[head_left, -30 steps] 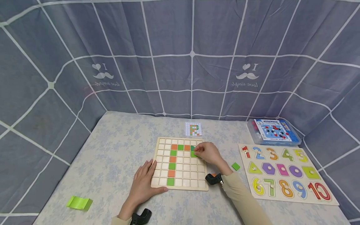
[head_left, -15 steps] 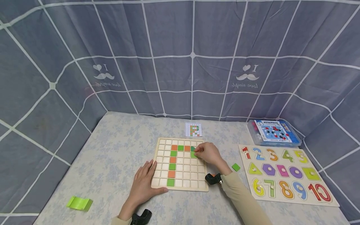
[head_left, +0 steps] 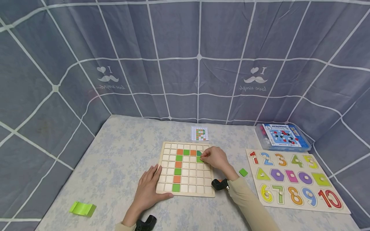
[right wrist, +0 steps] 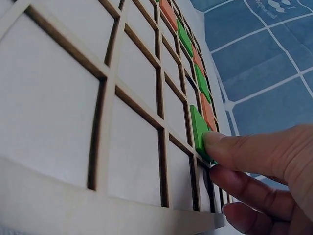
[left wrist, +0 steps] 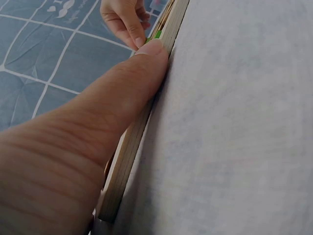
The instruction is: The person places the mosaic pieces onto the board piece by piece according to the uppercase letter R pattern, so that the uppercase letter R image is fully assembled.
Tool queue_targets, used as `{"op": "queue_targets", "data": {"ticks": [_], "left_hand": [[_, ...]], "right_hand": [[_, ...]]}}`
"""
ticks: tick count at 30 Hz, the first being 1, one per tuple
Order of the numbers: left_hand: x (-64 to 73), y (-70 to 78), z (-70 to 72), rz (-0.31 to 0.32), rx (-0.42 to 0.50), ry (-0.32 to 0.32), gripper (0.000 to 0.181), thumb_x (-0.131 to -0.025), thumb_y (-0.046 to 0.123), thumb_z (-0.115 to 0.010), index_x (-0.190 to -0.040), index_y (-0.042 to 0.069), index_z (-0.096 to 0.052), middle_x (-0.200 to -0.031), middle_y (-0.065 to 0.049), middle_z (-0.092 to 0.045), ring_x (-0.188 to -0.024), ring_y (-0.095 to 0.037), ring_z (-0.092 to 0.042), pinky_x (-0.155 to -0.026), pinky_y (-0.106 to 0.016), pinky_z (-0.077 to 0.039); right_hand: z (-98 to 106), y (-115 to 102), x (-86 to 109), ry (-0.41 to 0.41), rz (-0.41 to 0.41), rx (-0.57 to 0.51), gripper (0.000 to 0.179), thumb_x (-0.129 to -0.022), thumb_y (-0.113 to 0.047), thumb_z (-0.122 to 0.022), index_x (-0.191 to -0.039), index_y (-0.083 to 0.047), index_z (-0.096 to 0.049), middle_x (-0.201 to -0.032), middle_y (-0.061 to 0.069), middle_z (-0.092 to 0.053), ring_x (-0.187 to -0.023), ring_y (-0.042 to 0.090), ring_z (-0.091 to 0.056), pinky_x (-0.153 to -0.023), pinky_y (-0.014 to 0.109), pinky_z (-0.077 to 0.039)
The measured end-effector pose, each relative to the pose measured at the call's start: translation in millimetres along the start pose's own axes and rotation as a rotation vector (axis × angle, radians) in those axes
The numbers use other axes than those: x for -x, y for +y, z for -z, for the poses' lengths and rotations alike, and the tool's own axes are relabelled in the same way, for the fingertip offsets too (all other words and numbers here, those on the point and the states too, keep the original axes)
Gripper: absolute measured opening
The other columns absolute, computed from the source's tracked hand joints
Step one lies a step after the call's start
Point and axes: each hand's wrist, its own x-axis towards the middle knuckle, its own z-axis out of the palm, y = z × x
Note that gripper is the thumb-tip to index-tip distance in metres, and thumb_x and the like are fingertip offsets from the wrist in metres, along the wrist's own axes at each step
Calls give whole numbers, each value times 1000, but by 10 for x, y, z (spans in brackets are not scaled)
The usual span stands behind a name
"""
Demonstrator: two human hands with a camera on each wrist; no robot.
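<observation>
A wooden grid board (head_left: 185, 182) lies on the table, with orange and green square tiles set along one column and a row near its far side. My right hand (head_left: 216, 158) pinches a green tile (right wrist: 197, 128) over a cell at the board's far right. In the right wrist view the thumb is on that tile's near corner and the tile sits slightly tilted, partly above the grid. A darker green piece (head_left: 199, 153) shows just beyond it. My left hand (head_left: 149, 187) rests at the board's near left corner, fingers spread along the left edge and thumb along the front edge.
Behind the board lies a pattern card (head_left: 199, 133). A loose green tile (head_left: 243, 172) is right of my right wrist, and an orange one shows partly beside the wrist camera. Farther right are a number puzzle (head_left: 292, 176) and a plastic box (head_left: 283, 137). A green curved piece (head_left: 83, 209) lies at left.
</observation>
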Motion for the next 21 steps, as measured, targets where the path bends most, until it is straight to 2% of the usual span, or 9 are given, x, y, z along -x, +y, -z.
{"op": "queue_targets", "data": {"ticks": [4,16,21], "left_hand": [[0,5,-3,-8,0,12,111,-64,64,-77,-145,-1,-37,-148,-20,-32,-137,-39,-21,-106,-57,-17],[-2,-8,-5,1,-1,-3,112,-63,63,-77,-145,0,-36,-149,-19,-30,-138,-38,-20,-107,-56,-15],[-2,-14,-13,-6,-4,8,112,-63,64,-77,-145,0,-37,-149,-19,-30,-138,-38,-20,-107,-56,-16]], "right_hand": [[0,12,5,-2,4,-4,6,-80,-18,-78,-75,-18,-75,-66,-11,-63,-55,8,-52,-51,28,-42],[-1,52,1,-21,40,-29,6,-80,-18,-78,-76,-18,-73,-64,-11,-58,-57,9,-50,-53,29,-41],[20,92,-10,-34,43,-69,5,-80,-19,-78,-78,-17,-74,-65,-11,-58,-58,9,-51,-54,29,-43]]}}
